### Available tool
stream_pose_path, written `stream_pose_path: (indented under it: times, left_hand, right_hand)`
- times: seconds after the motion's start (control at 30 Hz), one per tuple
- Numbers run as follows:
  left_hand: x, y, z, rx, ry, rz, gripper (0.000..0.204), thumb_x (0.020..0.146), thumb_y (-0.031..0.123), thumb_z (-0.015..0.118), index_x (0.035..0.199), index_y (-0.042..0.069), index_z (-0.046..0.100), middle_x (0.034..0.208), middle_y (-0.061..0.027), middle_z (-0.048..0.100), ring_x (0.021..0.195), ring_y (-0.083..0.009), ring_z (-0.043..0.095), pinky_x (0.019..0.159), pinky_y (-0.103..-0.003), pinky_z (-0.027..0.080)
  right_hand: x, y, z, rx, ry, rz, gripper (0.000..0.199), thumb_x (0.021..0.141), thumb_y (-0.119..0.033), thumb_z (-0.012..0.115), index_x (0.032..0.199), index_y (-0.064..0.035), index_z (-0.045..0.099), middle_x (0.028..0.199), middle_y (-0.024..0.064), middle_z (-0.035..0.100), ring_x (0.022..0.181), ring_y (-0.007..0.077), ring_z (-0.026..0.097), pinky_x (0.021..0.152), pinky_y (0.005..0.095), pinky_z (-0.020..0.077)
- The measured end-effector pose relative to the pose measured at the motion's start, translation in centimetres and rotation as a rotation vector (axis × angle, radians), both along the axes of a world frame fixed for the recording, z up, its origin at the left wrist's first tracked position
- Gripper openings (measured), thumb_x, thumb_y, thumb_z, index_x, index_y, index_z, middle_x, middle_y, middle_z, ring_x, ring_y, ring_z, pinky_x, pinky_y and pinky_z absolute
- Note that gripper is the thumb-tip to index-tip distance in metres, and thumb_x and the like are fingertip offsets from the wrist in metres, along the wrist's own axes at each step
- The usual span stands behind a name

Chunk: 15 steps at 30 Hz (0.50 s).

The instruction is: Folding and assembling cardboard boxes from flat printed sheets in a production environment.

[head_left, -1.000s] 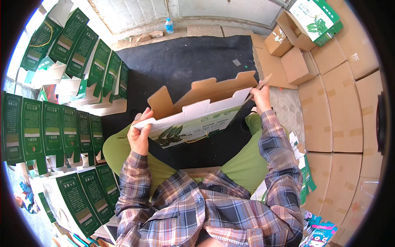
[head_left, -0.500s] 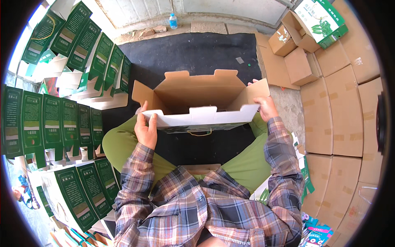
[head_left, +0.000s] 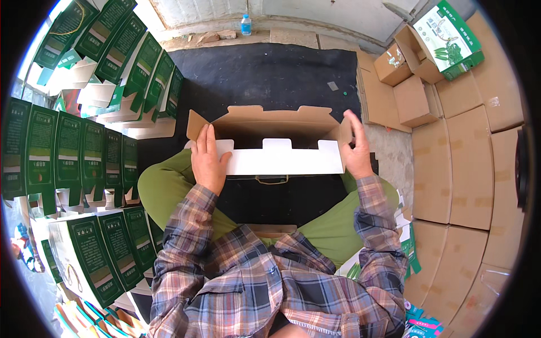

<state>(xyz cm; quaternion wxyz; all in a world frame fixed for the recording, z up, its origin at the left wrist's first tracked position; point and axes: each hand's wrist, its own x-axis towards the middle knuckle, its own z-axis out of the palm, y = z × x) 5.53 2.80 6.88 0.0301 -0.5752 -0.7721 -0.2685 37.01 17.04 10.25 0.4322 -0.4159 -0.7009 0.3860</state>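
A cardboard box stands upright between my bent knees, its top unfastened. Its inside is brown, its near panel is white along the tabbed upper edge, and a cord handle hangs on the near face. My left hand lies over the near left corner, fingers stretched out against the left end flap, thumb on the white panel. At the other end my right hand rests against the right end flap, fingers straight up and thumb apart. The bottom of the box is hidden.
Rows of green printed boxes stand at the left. Large brown cartons are stacked at the right, with small opened cartons and a green-white box behind. A blue-labelled bottle stands by the far wall. Black sheeting covers the floor.
Both hands have gone from gripping the box's corners to lying with fingers stretched against the end flaps. The end flaps lean further inward, and more of the white near panel shows.
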Motion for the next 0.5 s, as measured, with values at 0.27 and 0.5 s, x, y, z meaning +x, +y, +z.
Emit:
stream_pose_path:
  times: [0.27, 0.5]
  left_hand:
    - [0.7, -0.2, 0.1, 0.033, 0.066, -0.070, 0.073, 0.067, 0.007, 0.072, 0.133, 0.006, 0.040, 0.135, -0.0098, 0.043, 0.117, -0.0372, 0.042, 0.097, -0.043, 0.038]
    - [0.3, -1.0, -0.7, 0.061, 0.126, -0.505, 0.037, 0.071, -0.003, 0.058, 0.105, 0.009, 0.062, 0.108, -0.0053, 0.061, 0.115, -0.0301, 0.050, 0.100, -0.050, 0.036]
  right_hand:
    - [-1.9, -1.0, 0.9, 0.391, -0.627, 0.139, 0.055, 0.075, -0.013, 0.066, 0.128, -0.0179, 0.052, 0.135, 0.0120, 0.041, 0.108, 0.0293, 0.051, 0.091, 0.0386, 0.0448]
    - [-2.0, -0.4, 0.0, 0.116, -0.362, 0.084, 0.059, 0.086, -0.025, 0.061, 0.138, -0.0123, 0.037, 0.136, 0.0138, 0.041, 0.098, 0.0247, 0.058, 0.085, 0.0357, 0.0479]
